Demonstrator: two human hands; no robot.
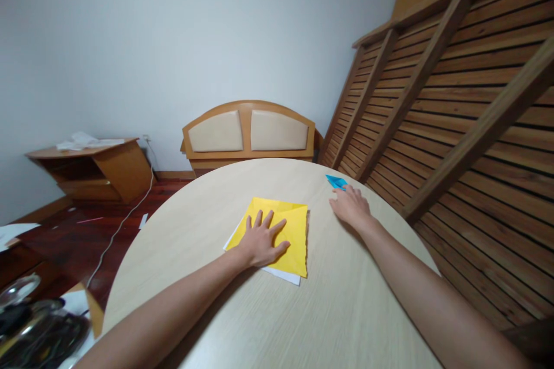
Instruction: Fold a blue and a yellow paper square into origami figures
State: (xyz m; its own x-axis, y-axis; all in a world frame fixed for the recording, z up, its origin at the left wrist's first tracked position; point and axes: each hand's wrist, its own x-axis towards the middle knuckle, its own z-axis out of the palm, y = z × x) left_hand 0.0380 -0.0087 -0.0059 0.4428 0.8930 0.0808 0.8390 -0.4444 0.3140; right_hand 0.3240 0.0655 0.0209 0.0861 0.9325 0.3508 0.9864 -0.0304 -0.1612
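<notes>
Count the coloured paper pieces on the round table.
2: yellow paper under the left hand mid-table; small blue paper at the right hand fingertips. White sheet beneath yellow.

A folded sheet of yellow paper (289, 230), white on its underside, lies flat near the middle of the round table, creased into triangular flaps. To the far right, near the table's edge, lies a small blue folded paper piece (336, 182), possibly a finished origami figure.

Two hands (262, 242), perhaps three papers (294, 225).
</notes>
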